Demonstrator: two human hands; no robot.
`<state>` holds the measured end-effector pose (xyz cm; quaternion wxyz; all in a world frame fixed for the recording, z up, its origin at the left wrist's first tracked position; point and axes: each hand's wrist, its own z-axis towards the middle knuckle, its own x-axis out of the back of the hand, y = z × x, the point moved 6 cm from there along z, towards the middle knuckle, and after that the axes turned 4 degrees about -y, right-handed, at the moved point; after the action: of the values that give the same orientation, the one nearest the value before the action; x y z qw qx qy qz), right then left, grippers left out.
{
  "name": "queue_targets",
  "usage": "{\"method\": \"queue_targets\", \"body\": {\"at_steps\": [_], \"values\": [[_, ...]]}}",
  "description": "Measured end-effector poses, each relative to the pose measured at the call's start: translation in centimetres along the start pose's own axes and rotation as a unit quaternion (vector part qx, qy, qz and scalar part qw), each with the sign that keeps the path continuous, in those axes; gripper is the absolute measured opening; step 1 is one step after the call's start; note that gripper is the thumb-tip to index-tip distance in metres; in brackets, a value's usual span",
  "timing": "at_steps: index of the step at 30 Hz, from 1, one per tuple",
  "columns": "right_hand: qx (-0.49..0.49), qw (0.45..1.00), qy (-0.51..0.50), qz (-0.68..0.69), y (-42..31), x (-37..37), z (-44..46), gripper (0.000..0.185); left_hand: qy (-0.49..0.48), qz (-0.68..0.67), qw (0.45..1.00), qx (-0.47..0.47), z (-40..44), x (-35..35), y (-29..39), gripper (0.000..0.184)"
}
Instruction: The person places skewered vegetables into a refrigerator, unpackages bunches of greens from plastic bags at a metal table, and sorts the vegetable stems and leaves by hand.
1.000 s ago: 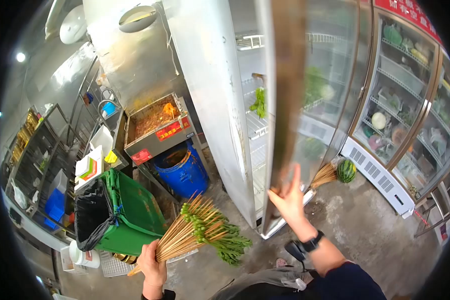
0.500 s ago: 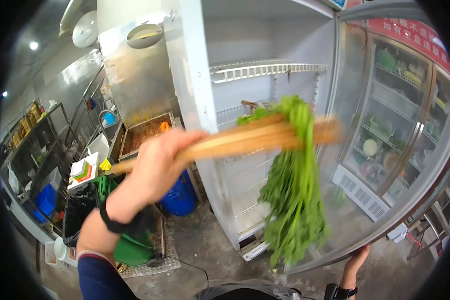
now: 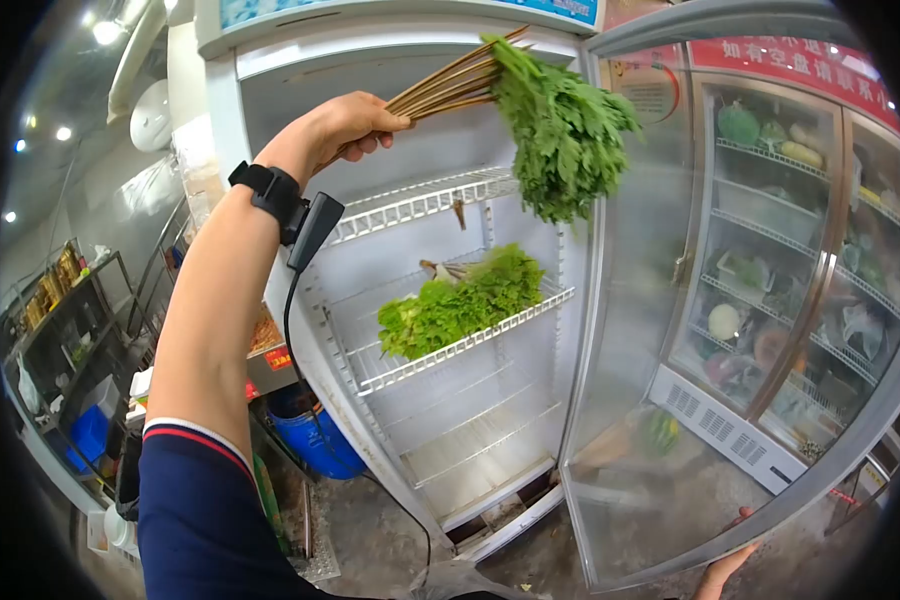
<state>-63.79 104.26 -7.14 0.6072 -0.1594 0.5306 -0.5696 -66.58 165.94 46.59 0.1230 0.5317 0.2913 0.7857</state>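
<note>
My left hand [image 3: 358, 122] is closed round a bundle of thin wooden skewers [image 3: 448, 86], raised in front of the fridge's upper part. Leafy greens [image 3: 568, 130] are threaded on the far ends and hang down near the top wire shelf [image 3: 420, 206]. On the shelf below, a bunch of light green lettuce [image 3: 462, 302] lies with brownish stick ends behind it. At lower right, my right hand [image 3: 725, 572] grips the lower edge of the open glass fridge door [image 3: 635, 578]; the door frame partly hides its fingers.
Another glass-doored fridge [image 3: 712, 420] stocked with vegetables stands at right, behind the open door. A blue bin [image 3: 315, 440] sits left of the near fridge. A black cable [image 3: 300, 350] hangs from my left wrist. A metal rack [image 3: 80, 330] is at far left.
My left hand has lifted the skewered greens upward, to the level of the fridge's upper part. The view has shifted, and the lettuce on the middle shelf now shows fully. My right hand stays at the door.
</note>
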Motion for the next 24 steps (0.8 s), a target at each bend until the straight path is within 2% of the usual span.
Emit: {"method": "queue_targets", "body": {"at_steps": [2, 3, 5, 7, 9, 11, 12, 13, 15, 16, 17, 19, 20, 22, 24], "values": [[0.005, 0.999, 0.015, 0.045, 0.1, -0.2, 0.8, 0.054, -0.014, 0.017, 0.998, 0.059, 2.2, -0.2, -1.0, 0.022], [0.027, 0.999, 0.011, 0.025, -0.5, -0.3, 0.8, 0.052, -0.013, 0.018, 0.998, 0.057, 3.2, -0.2, -1.4, 0.022], [0.048, 0.999, 0.01, 0.006, -3.4, -2.6, -0.2, 0.051, -0.03, -0.008, 0.993, 0.112, 4.9, -0.2, -2.8, 0.021], [0.137, 0.957, 0.019, -0.256, -8.7, -7.0, -1.2, 0.018, -0.039, 0.007, 0.991, 0.131, 6.6, -0.1, -3.1, 0.021], [0.154, 0.94, -0.004, -0.306, -8.5, -6.2, -1.4, 0.015, -0.047, 0.02, 0.987, 0.153, 7.9, -0.1, -3.5, 0.02], [0.275, 0.828, -0.05, -0.487, -9.8, -7.8, -1.9, 0.014, -0.042, 0.044, 0.982, 0.179, 8.9, -0.2, -2.8, 0.021], [0.241, 0.868, -0.029, -0.434, -9.6, -7.7, -2.0, 0.015, -0.051, 0.036, 0.983, 0.173, 9.4, -0.3, -2.8, 0.021], [0.243, 0.869, -0.025, -0.43, -10.0, -8.7, -2.1, 0.015, -0.048, 0.038, 0.984, 0.169, 10.5, 0.2, -2.9, 0.021], [0.194, 0.88, 0.023, -0.432, -10.6, -9.1, -2.2, 0.016, -0.105, 0.048, 0.975, 0.191, 12.4, 0.2, -4.7, 0.02], [0.105, 0.93, 0.04, -0.349, -9.8, -8.2, -2.2, 0.019, -0.115, 0.035, 0.973, 0.198, 12.9, 0.1, -5.4, 0.019], [0.102, 0.93, 0.044, -0.35, -9.3, -7.6, -2.5, 0.019, -0.119, 0.038, 0.973, 0.196, 13.3, 0.0, -6.0, 0.019], [0.04, 0.972, 0.039, -0.23, -6.9, -5.4, -2.6, 0.029, -0.14, 0.03, 0.965, 0.222, 14.2, 0.2, -7.8, 0.018], [0.04, 0.971, 0.041, -0.231, -6.5, -4.8, -2.6, 0.029, -0.148, 0.025, 0.96, 0.236, 14.7, 0.2, -8.6, 0.016], [-0.018, 0.975, 0.09, -0.202, -5.7, -3.7, -3.0, 0.038, -0.131, 0.044, 0.96, 0.243, 15.3, 0.6, -9.5, 0.016], [-0.024, 0.976, 0.076, -0.201, -6.1, -4.2, -3.5, 0.037, -0.11, 0.083, 0.955, 0.264, 15.9, 1.1, -10.4, 0.016]]}}
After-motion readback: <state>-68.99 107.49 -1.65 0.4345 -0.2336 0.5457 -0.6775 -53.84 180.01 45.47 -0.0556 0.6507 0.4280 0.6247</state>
